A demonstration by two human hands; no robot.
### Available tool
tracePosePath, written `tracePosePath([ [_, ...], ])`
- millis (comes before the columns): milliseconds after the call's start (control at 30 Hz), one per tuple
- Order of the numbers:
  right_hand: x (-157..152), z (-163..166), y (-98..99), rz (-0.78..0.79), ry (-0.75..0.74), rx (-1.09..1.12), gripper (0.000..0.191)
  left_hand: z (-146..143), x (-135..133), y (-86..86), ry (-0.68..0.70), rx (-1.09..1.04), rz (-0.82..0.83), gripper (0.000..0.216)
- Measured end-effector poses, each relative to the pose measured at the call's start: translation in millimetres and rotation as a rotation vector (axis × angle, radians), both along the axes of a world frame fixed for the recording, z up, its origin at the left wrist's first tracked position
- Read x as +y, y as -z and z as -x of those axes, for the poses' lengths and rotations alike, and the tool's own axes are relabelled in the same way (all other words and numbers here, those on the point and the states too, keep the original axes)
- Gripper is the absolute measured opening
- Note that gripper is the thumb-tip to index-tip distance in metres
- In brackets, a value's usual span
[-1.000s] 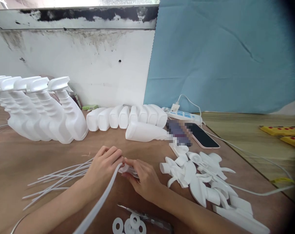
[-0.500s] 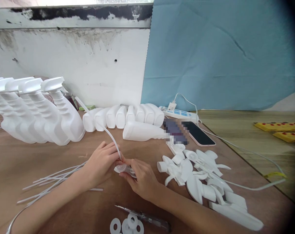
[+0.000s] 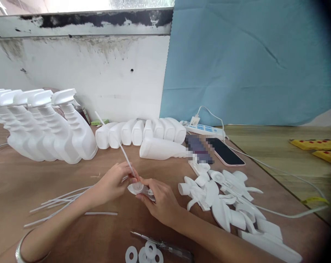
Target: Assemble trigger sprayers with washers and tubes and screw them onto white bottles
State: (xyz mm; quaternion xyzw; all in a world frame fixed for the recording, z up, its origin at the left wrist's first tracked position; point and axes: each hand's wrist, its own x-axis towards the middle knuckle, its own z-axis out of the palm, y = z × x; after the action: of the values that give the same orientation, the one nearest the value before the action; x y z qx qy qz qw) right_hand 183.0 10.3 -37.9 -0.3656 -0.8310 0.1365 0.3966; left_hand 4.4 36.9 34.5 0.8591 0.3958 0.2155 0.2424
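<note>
My left hand (image 3: pixel 120 179) pinches a thin white plastic tube (image 3: pixel 125 155) near its lower end; the rest of it slants up and to the left. Just below, my right hand (image 3: pixel 161 199) grips a white spray trigger head (image 3: pixel 137 187) with its round collar facing up. The tube's lower end meets the collar, though fingers cover the exact joint. Several loose tubes (image 3: pixel 62 201) lie on the brown table under my left forearm. A pile of spray trigger heads (image 3: pixel 209 191) lies to the right of my right hand.
Upright spray bottles (image 3: pixel 80 137) stand at the left. Bottles without heads (image 3: pixel 138 132) lie along the wall, one bottle (image 3: pixel 162 148) in front. A screwdriver (image 3: pixel 165 246) and white washers (image 3: pixel 150 250) are near the front edge. Phones (image 3: pixel 227 151) and a power strip (image 3: pixel 206 128) sit behind the heads.
The left hand has shifted slightly, and the tube's upper end has swung lower and stands at a steeper slant. The right hand keeps its hold on the trigger head. The whole view has shifted a little.
</note>
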Motion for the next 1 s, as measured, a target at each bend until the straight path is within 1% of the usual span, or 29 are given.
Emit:
tracePosePath([
  [133, 0, -1, -0.4, -0.005, 0.002, 0.002, 0.020, 0, 0, -3.6, 0.005, -0.079, 0.130, 0.017],
  [233, 0, -1, -0.3, -0.010, -0.004, 0.006, 0.020, 1, 1, -3.6, 0.003, -0.069, 0.131, 0.017],
  [300, 0, -1, -0.1, -0.008, -0.006, 0.007, 0.020, 1, 1, -2.4, 0.002, -0.024, 0.051, 0.018],
  [467, -1, 0, -0.3, -0.026, 0.003, 0.003, 0.024, -1, -3, 0.6, -0.011, 0.174, -0.282, 0.018],
  [600, -1, 1, -1.2, -0.036, 0.011, 0.011, 0.026, -4, -8, 2.0, 0.018, 0.259, -0.443, 0.017],
  [700, -1, 1, -0.8, -0.044, 0.011, 0.008, 0.026, -6, -9, 4.1, 0.028, 0.294, -0.498, 0.017],
  [867, -1, 0, 1.9, -0.047, 0.024, -0.007, 0.026, -4, -10, 9.5, 0.037, 0.293, -0.536, 0.016],
  [1000, -2, 0, 1.0, -0.010, 0.010, 0.001, 0.025, -5, -12, 7.7, 0.041, 0.289, -0.544, 0.019],
])
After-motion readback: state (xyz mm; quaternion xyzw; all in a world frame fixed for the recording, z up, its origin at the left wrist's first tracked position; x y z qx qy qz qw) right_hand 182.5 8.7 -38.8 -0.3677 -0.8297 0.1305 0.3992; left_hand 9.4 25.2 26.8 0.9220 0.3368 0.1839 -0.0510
